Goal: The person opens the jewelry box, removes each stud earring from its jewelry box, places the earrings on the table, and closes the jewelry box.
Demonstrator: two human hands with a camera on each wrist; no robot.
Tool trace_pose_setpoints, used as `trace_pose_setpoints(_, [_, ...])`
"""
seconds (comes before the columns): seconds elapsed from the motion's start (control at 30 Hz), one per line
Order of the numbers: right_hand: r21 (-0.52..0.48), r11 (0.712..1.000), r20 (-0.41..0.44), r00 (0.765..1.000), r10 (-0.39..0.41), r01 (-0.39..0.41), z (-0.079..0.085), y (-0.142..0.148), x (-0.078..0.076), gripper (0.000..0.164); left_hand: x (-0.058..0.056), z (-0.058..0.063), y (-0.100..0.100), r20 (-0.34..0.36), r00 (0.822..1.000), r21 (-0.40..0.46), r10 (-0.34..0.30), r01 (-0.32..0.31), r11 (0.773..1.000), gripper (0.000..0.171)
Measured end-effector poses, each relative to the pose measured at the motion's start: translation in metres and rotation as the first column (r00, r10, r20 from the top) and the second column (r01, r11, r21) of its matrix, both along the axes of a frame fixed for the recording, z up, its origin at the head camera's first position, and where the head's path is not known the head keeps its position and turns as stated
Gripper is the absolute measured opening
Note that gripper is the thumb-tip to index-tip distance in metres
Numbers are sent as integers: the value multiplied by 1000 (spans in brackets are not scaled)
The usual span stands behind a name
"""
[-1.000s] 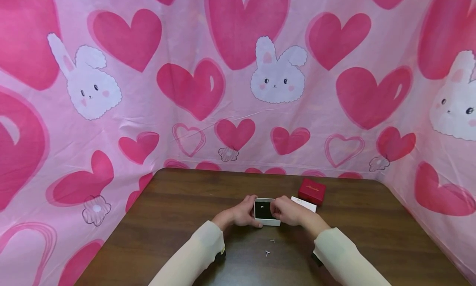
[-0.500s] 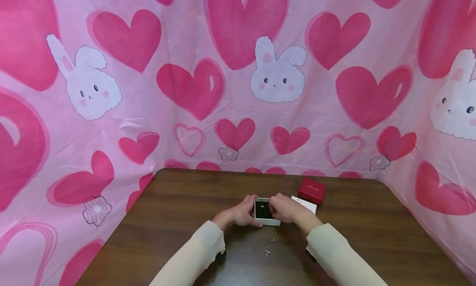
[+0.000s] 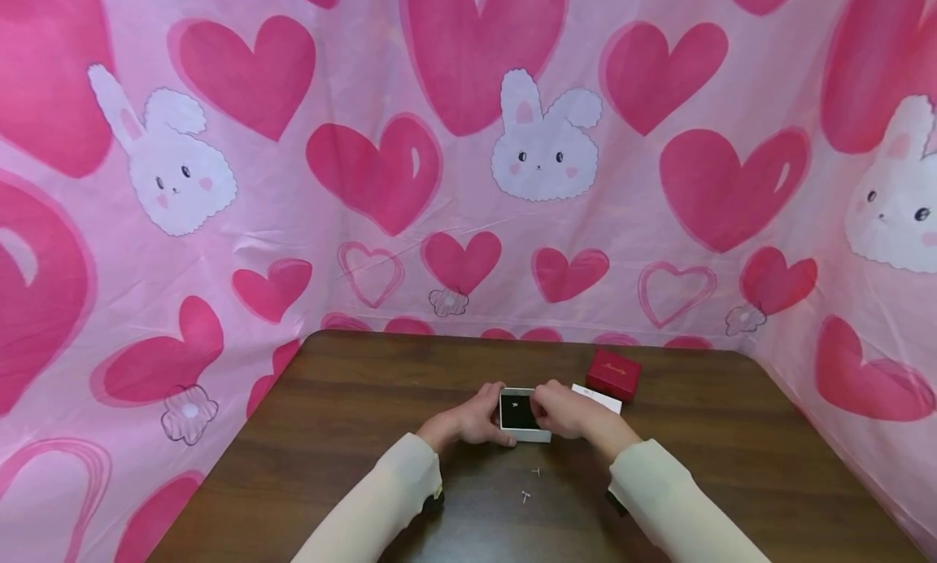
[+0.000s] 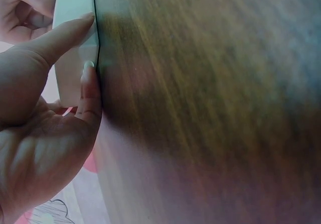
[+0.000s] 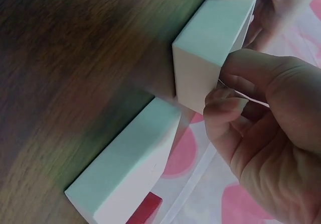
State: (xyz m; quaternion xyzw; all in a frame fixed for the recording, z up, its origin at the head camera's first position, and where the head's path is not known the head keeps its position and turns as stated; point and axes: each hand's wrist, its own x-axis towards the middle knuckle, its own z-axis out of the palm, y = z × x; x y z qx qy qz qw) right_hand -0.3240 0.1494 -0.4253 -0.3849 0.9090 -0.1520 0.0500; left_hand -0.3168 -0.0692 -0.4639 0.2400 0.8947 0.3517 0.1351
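In the head view, a small white jewelry box (image 3: 529,436) with a black insert (image 3: 516,418) lies uncovered on the table. A tiny silver star-shaped piece (image 3: 515,404) sits on the insert. My left hand (image 3: 479,416) grips the box's left side, its thumb (image 4: 75,30) along the front wall in the left wrist view. Over the right part of the insert, my right hand (image 3: 562,408) has curled fingers; the right wrist view shows them at the box's rim (image 5: 239,35). Whatever is between those fingertips is hidden. Two small silver stud-like pieces, one nearer (image 3: 525,496) and one farther (image 3: 536,471), lie in front.
Behind my right hand lies a white box part (image 3: 599,399), also in the right wrist view. A red box (image 3: 613,374) with gold lettering stands just beyond it. The brown wooden table (image 3: 366,392) is bordered by pink heart-patterned cloth (image 3: 468,213).
My right forearm shifted slightly left, then a little back to the right. Its fingers stay over the insert. The left hand and the box keep their place.
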Motion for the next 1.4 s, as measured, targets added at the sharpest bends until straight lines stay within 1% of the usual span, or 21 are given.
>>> trace_pose_setpoints(0.07, [-2, 1000, -15, 1000, 11, -11, 1, 1, 1, 22, 0, -1, 0, -4, 1000, -11, -1, 1, 1000, 87])
trace_pose_setpoints(0.17, [-3, 1000, -25, 999, 20, -20, 1, 1, 0, 23, -1, -1, 0, -6, 1000, 2, 3, -3, 1000, 87])
trace_pose_setpoints(0.33, [-2, 1000, -6, 1000, 15, -15, 1, 1, -1, 21, 1, 0, 1, -6, 1000, 6, 18, -18, 1000, 87])
trace_pose_setpoints(0.5, [-22, 999, -6, 1000, 26, -26, 1, 2, -2, 22, 2, 0, 2, -13, 1000, 1, 21, -21, 1000, 86])
trace_pose_setpoints(0.67, [-39, 999, 10, 1000, 28, -27, 5, 4, -2, 19, 2, 2, 1, 9, 999, 8, 30, -30, 1000, 89])
trace_pose_setpoints(0.8, [-51, 998, -1, 999, 33, -33, 7, 5, -4, 18, 2, 2, 1, 11, 1000, 16, 29, -29, 999, 89])
trace_pose_setpoints(0.9, [-62, 997, -5, 999, 42, -43, 7, 7, -4, 17, 1, 0, 1, 3, 1000, 24, 21, -21, 999, 90])
trace_pose_setpoints(1.13, [-92, 994, 15, 998, 59, -57, 9, 11, -3, 13, -4, -9, 0, 0, 1000, 3, 15, -15, 1000, 94])
trace_pose_setpoints(1.2, [-95, 994, 10, 998, 60, -59, 10, 12, -2, 12, -5, -11, 0, -1, 1000, 12, 16, -16, 1000, 95])
trace_pose_setpoints(1.3, [-102, 993, 3, 998, 64, -63, 11, 13, -1, 12, -5, -10, -1, 0, 1000, 13, 11, -11, 1000, 95])
trace_pose_setpoints(1.4, [-111, 992, 0, 998, 67, -67, 11, 14, 1, 13, -3, -4, -1, 8, 1000, 29, 6, -6, 1000, 92])
